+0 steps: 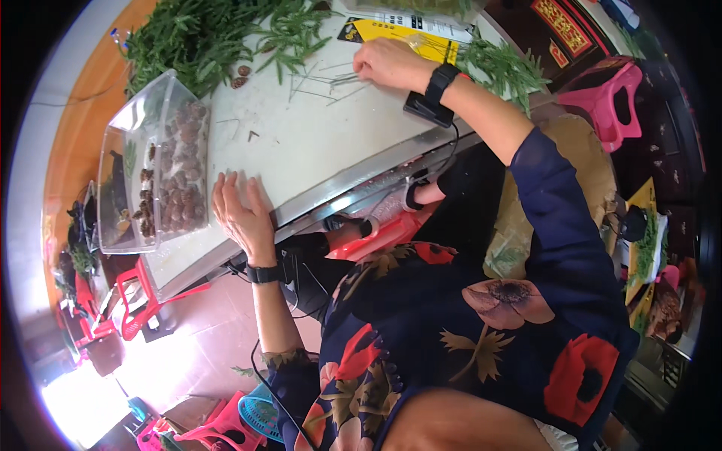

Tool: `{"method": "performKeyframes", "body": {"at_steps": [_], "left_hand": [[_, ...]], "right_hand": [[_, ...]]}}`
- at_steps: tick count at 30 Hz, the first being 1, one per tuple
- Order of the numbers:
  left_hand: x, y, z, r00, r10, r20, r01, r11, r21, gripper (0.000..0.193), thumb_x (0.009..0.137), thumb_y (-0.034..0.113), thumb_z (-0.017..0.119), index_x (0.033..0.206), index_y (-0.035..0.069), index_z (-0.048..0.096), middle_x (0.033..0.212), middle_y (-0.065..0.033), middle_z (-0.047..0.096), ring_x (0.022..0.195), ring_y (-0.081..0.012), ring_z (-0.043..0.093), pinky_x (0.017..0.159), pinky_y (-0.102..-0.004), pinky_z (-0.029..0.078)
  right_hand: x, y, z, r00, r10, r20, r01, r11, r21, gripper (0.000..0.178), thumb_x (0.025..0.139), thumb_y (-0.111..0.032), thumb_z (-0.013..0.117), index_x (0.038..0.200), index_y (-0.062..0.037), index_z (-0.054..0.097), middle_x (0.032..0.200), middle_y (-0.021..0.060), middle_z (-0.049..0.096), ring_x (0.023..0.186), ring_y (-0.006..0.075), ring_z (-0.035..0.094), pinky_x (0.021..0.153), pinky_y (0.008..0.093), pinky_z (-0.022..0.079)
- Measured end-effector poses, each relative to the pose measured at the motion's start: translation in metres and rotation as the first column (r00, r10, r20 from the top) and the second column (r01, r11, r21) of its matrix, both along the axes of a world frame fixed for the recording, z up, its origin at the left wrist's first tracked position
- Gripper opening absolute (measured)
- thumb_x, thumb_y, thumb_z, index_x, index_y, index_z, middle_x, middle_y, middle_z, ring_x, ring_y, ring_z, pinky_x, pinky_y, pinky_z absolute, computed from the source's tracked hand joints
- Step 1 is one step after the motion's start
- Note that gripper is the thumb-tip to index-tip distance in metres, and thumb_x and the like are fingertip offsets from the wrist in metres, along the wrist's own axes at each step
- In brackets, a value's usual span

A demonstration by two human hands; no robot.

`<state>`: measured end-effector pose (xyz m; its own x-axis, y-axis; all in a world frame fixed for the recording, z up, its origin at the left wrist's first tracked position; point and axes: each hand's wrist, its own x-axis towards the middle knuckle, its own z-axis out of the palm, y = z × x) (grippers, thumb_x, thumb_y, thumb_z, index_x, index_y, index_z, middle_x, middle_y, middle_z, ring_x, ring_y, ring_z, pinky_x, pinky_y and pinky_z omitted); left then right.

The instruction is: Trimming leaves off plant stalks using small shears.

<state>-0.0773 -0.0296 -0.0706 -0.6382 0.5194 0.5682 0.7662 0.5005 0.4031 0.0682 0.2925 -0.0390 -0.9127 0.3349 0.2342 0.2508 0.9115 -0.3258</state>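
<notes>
One left hand (244,216) lay just to the right of the clear plastic box (150,105), palm down on the pale bench (286,143), its fingers extended and slightly spread, gripping nothing. The right hand (397,66) was well to the right of the box and farther from the person, its fingers bent and drawn together over the thin dark-green stems (316,94); whether it grasped any of them could not be told. These stems lay scattered on the bench, likewise to the right of the box and beyond it. Brown cones (183,180) filled much of the box, and two loose cones (241,76) rested beyond it, to its right. A heap of green foliage (192,45) stood just past the far end of the box. Farthest to the right of the box were a yellow sheet (374,30), a black device (429,110) near the right wrist, and a smaller foliage bunch (502,71).
</notes>
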Motion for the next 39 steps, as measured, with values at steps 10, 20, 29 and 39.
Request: {"method": "performKeyframes", "body": {"at_steps": [10,20,29,39], "left_hand": [[-0.035,0.078,0.067,0.958,-0.152,0.242,0.198,0.964,-0.180,0.030,0.085,0.029,0.061,0.107,0.009,0.065,0.086,-0.0090,0.070,0.077,-0.0258,0.067,0.073,-0.0388,0.051],[-0.116,0.181,0.026,0.958,0.282,0.048,-0.234,0.871,-0.433,0.028,0.080,0.037,0.064,0.099,0.016,0.068,0.094,-0.0146,0.068,0.090,-0.0365,0.064,0.078,-0.0456,0.051],[-0.113,0.162,0.028,0.948,0.123,0.294,-0.052,0.970,-0.238,0.022,0.076,0.029,0.066,0.089,0.011,0.068,0.089,-0.0131,0.068,0.082,-0.0295,0.066,0.075,-0.0387,0.052],[-0.053,0.154,0.050,0.292,-0.694,0.658,0.121,0.709,0.695,0.019,0.082,0.002,0.058,0.101,0.001,0.058,0.097,-0.0053,0.058,0.078,-0.0177,0.063,0.071,-0.0268,0.049]], "right_hand": [[-0.004,0.003,-0.023,0.998,-0.045,0.052,0.044,0.999,0.019,0.013,0.078,-0.005,0.052,0.078,0.0022,0.062,0.078,0.0206,0.064,0.080,0.0385,0.063,0.068,0.0442,0.050],[0.000,-0.004,0.001,0.985,-0.106,-0.139,0.088,0.987,-0.134,0.011,0.086,-0.011,0.050,0.088,-0.0004,0.053,0.074,0.0162,0.061,0.073,0.0343,0.060,0.066,0.0425,0.046],[-0.046,-0.010,0.023,0.934,-0.119,-0.336,-0.035,0.908,-0.418,0.013,0.090,-0.014,0.051,0.091,-0.0015,0.053,0.067,0.0101,0.058,0.061,0.0245,0.054,0.060,0.0368,0.044],[-0.061,-0.013,0.018,0.908,-0.116,-0.403,-0.157,0.797,-0.583,0.017,0.094,-0.017,0.052,0.093,-0.0008,0.057,0.067,0.0011,0.057,0.059,0.0067,0.045,0.054,0.0235,0.038]]}}
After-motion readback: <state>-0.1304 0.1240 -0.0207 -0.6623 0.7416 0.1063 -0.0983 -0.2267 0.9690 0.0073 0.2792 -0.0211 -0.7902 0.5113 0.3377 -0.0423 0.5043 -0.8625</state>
